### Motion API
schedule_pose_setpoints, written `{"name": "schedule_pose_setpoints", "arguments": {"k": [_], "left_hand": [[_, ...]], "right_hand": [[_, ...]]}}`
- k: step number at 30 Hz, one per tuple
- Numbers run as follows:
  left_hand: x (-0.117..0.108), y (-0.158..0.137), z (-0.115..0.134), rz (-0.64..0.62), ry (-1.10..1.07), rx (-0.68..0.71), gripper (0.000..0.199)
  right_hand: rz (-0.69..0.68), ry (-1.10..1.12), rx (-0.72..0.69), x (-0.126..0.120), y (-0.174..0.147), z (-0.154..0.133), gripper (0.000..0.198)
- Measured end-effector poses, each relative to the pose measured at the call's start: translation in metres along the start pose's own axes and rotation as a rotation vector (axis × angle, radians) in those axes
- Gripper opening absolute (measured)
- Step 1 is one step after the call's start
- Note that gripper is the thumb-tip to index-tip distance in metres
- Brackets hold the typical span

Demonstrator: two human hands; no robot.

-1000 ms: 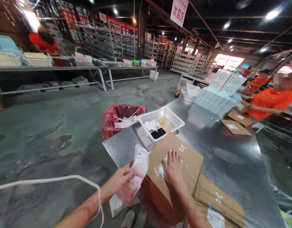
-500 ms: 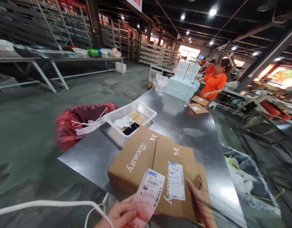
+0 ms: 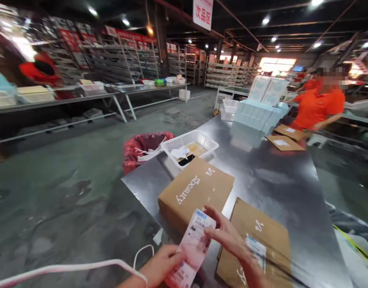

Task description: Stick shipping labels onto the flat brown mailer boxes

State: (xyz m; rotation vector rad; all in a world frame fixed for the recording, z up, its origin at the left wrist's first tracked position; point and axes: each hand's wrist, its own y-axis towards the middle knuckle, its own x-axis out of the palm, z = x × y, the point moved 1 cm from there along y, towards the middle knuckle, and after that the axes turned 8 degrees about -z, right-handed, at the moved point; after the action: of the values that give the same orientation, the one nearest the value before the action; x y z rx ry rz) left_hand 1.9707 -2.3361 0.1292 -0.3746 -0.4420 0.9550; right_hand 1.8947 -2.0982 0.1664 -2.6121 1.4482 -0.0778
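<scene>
Since half a second ago the two cartons have come apart: then they sat flush together under the label sheet, now the carton marked "Beauty" (image 3: 195,190) lies just beyond my fingertips and the second carton (image 3: 255,244), already labelled, sits under my right forearm.

The right hand (image 3: 225,234) has lifted off the cardboard and come across; its fingers are curled narrowly, thumb and forefinger pinching the top edge of the label sheet (image 3: 191,248). The left hand (image 3: 161,268) grips the lower part of the same strip from beneath, fingers closed on it. I read this as a label being peeled off its backing, with the unlabelled carton the nearest to it.

Surface: a steel table (image 3: 276,180), glossy, reflecting the lights. Beyond the fingers, a white mesh basket (image 3: 189,146) at the table's far left corner, a red-lined bin (image 3: 144,148) on the floor beside it. Further off, pale blue boxes (image 3: 255,114), flat cartons, a person in orange (image 3: 317,106).

Room: a warehouse with shelving, side benches and a concrete floor.
</scene>
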Motion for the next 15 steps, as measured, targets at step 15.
{"name": "schedule_pose_setpoints", "arguments": {"k": [15], "left_hand": [[-0.056,0.029,0.034,0.435,-0.017,0.162,0.045]], "right_hand": [[0.136,-0.418,-0.064,0.056,0.068,0.012,0.035]]}}
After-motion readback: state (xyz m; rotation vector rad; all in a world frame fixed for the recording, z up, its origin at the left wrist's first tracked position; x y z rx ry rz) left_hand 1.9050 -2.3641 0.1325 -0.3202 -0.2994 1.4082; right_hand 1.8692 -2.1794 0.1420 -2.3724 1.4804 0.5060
